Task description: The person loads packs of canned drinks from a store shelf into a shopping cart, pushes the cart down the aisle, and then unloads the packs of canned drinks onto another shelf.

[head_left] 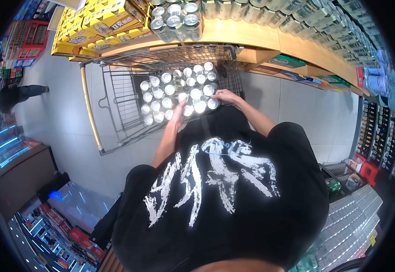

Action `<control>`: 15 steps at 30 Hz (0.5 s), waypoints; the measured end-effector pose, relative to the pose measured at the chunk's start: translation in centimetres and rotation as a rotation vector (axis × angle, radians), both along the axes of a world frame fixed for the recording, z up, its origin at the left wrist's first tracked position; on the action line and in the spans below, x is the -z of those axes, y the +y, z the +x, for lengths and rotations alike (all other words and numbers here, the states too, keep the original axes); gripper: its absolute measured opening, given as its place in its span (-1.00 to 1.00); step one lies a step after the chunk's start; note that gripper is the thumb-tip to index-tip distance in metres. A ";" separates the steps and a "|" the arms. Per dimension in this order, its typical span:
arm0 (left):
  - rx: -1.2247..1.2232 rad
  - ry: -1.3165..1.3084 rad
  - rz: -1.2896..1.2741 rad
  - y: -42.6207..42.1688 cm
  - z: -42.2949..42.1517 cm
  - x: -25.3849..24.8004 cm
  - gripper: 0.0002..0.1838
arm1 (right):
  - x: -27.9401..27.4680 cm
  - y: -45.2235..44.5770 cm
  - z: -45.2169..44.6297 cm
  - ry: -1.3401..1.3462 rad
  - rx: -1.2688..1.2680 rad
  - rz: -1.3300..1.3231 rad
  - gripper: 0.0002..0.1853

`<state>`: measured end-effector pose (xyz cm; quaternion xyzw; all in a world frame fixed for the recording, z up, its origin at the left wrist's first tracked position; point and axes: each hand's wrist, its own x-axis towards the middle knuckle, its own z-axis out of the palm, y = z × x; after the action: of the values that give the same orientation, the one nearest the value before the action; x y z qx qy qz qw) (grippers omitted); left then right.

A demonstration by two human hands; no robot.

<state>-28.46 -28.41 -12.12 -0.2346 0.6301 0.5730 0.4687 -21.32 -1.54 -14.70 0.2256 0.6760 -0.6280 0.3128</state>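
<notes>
Two hands on a six-can pack, at the cart

Both hands sit mid-frame, just above centre. Left hand: half open, thumb up over the pack's left end, other fingers mostly hidden. Right hand: fingers curled in at the right end, thumb and index against the edge can. Between them they have hold of the six-can pack, two rows of three, lids up. Can't tell if it rests on the cart or is held clear.

Around it: more silver-lidded cans, upright in tight rows to the left and above, inside the wire cart. Cart has a yellow handle on its left side.

Below the hands: black shirt with white brush-style lettering, filling the lower middle.

Floor: pale grey tile, smooth, seams visible, on both sides of the cart.

Top: wooden shelf along the edge, curved by the lens. Yellow boxes upper left, wrapped cans next to them, rows of cans upper right. Green box on the lower tier.

Outer edges: a person in dark trousers at left, red stool at right, stacked packs lower right, glass-topped case lower left.
</notes>
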 end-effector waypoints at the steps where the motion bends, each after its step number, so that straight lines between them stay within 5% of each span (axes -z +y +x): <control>1: 0.036 0.010 -0.002 0.0 0.1 -0.4 -0.21 | 0.2 0.1 0.1 0.017 -0.025 0.042 -0.59; 6: 0.113 0.206 -0.029 0.0 0.4 -3.9 -0.23 | 0.6 0.1 -0.2 0.081 -0.114 0.434 -0.38; 10: 0.131 0.365 0.103 0.1 -0.4 -7.4 -0.40 | -5.8 2.2 -5.1 0.458 0.203 0.427 -0.35; 12: 0.182 0.457 0.082 0.4 -1.2 -8.3 -0.47 | -7.6 4.1 -9.2 0.506 0.366 0.356 -0.37; 14: 0.250 0.551 0.070 1.1 -1.6 -9.9 -0.51 | -11.4 5.6 -12.9 0.438 0.477 -0.135 -0.32; 15: 0.287 0.599 0.064 1.5 -1.9 -10.7 -0.53 | -12.6 6.0 -14.7 0.423 0.541 -0.159 -0.27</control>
<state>-30.31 -26.92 -1.42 0.0502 0.7483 0.5639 0.3459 -36.04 4.45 -2.09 0.2365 0.5904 -0.7717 0.0050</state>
